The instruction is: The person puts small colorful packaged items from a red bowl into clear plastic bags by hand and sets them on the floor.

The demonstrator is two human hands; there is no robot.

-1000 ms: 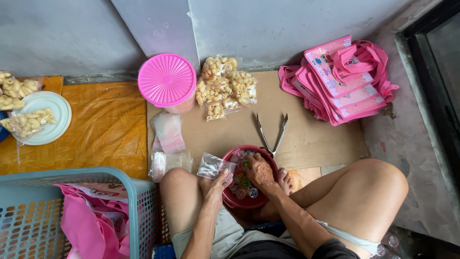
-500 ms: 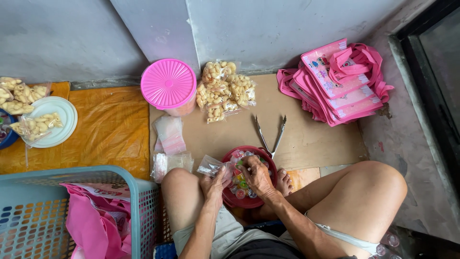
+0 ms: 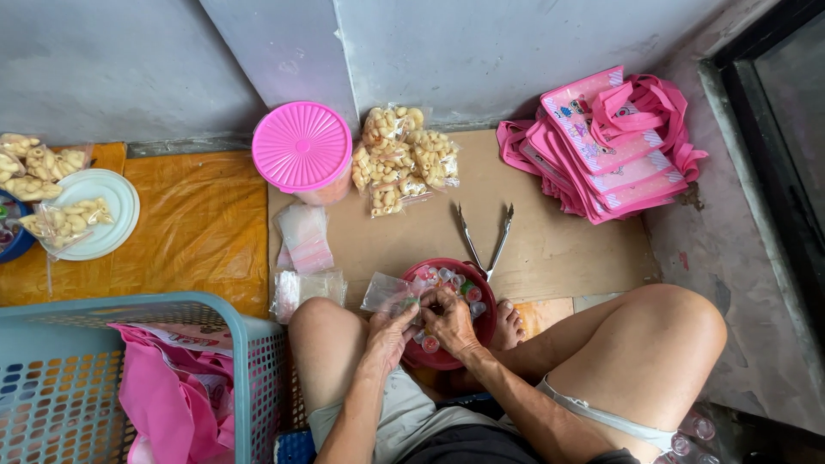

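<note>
Both hands are working over the red bowl, much as half a second ago.

The blue basket (image 3: 129, 361) with pink bags is sitting at the left; the stack of pink bags (image 3: 610, 146) is lying against the wall, the pink lidded tub (image 3: 302, 148) and snack packets (image 3: 400, 159) beside it, metal tongs (image 3: 484, 241) on the cardboard mat (image 3: 559, 249). The red bowl (image 3: 447, 314) of small jelly cups is resting on the floor between the legs. The left hand (image 3: 388, 331) is pinching a small clear bag (image 3: 387, 294) at the bowl's rim, its fingers closed on it. The right hand (image 3: 449, 320) is curling into the cups; its grip cannot be told. Little has been shifting, only the camera view.
</note>
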